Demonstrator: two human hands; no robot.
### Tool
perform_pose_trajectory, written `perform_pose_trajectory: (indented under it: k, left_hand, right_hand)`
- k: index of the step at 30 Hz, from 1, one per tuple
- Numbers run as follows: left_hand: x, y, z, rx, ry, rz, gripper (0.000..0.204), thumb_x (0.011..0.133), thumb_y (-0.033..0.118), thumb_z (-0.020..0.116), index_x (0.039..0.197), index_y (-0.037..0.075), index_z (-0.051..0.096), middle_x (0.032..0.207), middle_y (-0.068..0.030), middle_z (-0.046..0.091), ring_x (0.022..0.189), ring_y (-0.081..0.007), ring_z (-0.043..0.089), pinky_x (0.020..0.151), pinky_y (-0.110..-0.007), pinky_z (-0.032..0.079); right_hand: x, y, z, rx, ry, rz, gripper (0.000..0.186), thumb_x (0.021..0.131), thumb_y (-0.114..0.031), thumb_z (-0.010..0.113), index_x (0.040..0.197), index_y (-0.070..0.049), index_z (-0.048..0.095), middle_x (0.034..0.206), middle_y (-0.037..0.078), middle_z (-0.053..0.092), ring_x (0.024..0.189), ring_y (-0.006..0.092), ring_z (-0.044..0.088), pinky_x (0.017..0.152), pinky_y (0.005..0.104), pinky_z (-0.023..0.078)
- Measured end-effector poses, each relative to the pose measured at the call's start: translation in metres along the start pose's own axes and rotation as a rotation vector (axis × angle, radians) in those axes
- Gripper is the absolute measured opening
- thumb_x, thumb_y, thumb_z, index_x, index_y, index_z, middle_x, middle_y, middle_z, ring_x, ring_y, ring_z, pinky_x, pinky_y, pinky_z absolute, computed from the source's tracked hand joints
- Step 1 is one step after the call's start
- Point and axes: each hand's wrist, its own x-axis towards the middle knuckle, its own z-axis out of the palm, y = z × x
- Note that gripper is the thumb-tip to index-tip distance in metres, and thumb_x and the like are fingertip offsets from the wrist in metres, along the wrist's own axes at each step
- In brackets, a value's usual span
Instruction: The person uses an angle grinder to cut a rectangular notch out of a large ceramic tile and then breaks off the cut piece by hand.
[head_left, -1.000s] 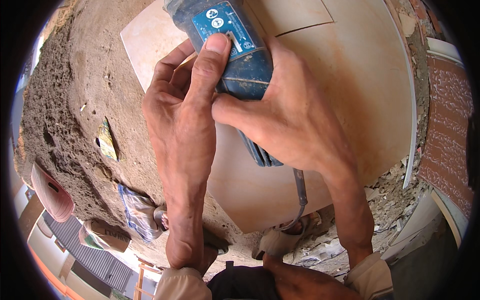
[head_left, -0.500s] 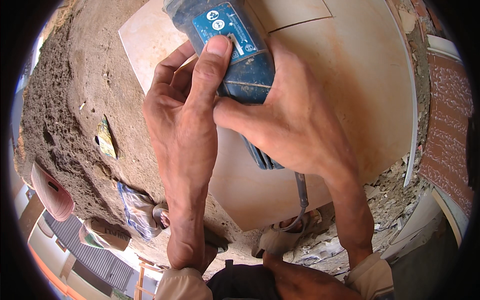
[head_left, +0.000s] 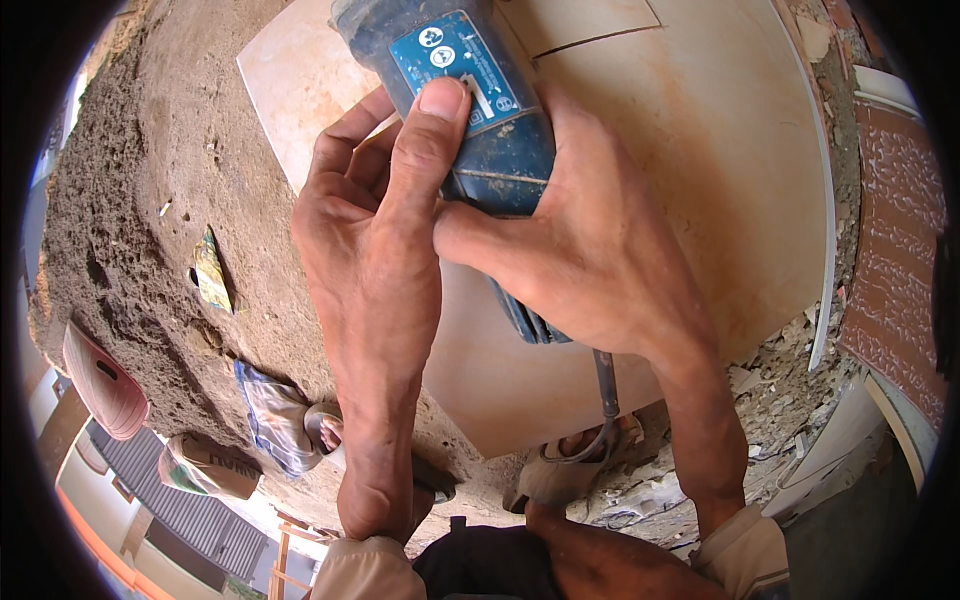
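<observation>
— Blue-cased power tool (head_left: 480,150), dusty and scuffed, sits at the top centre of the head view, directly over a large beige tile (head_left: 700,180). We record both hands on it.

— How do the hands stand?

— Close together, thumbs nearly meeting. Our left hand (head_left: 375,240) lies along the near side of the casing, its thumb pressed flat on the label plate. Our right hand (head_left: 590,250) wraps the body from the other side, fingers closed round the back of it. Both are clamped on the tool; neither is free.

— And how will it handle?

— We judge it rigid and fairly heavy, weight towards the front end, which runs out of the frame. The plastic shell carries a film of dust, so we judge it somewhat slippery. The barrel, where both palms already sit, looks the soundest place to hold it. A dark cord (head_left: 605,400) trails from the rear towards our feet and could snag.

— The surroundings?

— The tile looks brittle; a cut line crosses its upper part. It rests on rough sandy ground (head_left: 150,200), with rubble (head_left: 770,380) near its right edge and a worn sandal (head_left: 550,480) below.
</observation>
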Motion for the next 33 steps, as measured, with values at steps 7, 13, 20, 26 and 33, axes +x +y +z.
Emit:
perform_pose_trajectory:
  k: [7, 13, 20, 26, 33]
  left_hand:
    - [-0.004, 0.000, 0.000, -0.018, -0.012, -0.017, 0.073, 0.097, 0.048, 0.080, 0.135, -0.012, 0.064, 0.115, -0.0191, 0.076, 0.105, -0.0189, 0.072, 0.101, -0.030, 0.052]
    - [-0.008, -0.001, 0.001, -0.029, -0.004, -0.012, 0.072, 0.097, 0.046, 0.080, 0.135, -0.012, 0.063, 0.115, -0.0184, 0.076, 0.105, -0.0182, 0.072, 0.100, -0.029, 0.053]
    - [-0.012, -0.003, 0.000, -0.047, -0.024, -0.026, 0.073, 0.097, 0.046, 0.080, 0.136, -0.013, 0.062, 0.115, -0.0189, 0.075, 0.103, -0.0177, 0.072, 0.097, -0.030, 0.054]
    - [-0.016, -0.004, 0.000, -0.032, -0.017, -0.016, 0.074, 0.098, 0.046, 0.080, 0.137, -0.013, 0.060, 0.113, -0.0182, 0.075, 0.099, -0.0179, 0.073, 0.095, -0.029, 0.055]
    - [-0.022, -0.004, -0.001, -0.054, -0.029, -0.032, 0.070, 0.099, 0.043, 0.079, 0.136, -0.013, 0.060, 0.113, -0.0179, 0.075, 0.100, -0.0169, 0.072, 0.093, -0.028, 0.056]
  right_hand:
    - [-0.005, 0.001, -0.001, -0.006, -0.010, 0.022, 0.056, 0.079, -0.023, 0.082, 0.123, 0.005, 0.062, 0.093, 0.014, 0.073, 0.080, 0.0222, 0.073, 0.072, 0.0383, 0.058]
    - [-0.008, 0.003, 0.000, -0.026, 0.003, 0.034, 0.057, 0.079, -0.023, 0.082, 0.124, 0.006, 0.062, 0.093, 0.014, 0.073, 0.080, 0.0224, 0.072, 0.072, 0.0383, 0.058]
    - [-0.012, 0.006, 0.001, -0.033, 0.005, 0.033, 0.060, 0.078, -0.025, 0.083, 0.125, 0.006, 0.062, 0.094, 0.014, 0.073, 0.082, 0.0233, 0.073, 0.074, 0.0390, 0.058]
    - [-0.015, 0.007, 0.000, -0.042, 0.006, 0.025, 0.061, 0.078, -0.027, 0.084, 0.125, 0.006, 0.062, 0.095, 0.015, 0.073, 0.085, 0.0242, 0.073, 0.077, 0.0395, 0.058]
    - [-0.021, 0.008, -0.001, -0.033, 0.009, 0.025, 0.061, 0.078, -0.026, 0.084, 0.125, 0.006, 0.062, 0.096, 0.015, 0.072, 0.087, 0.0238, 0.073, 0.079, 0.0395, 0.058]
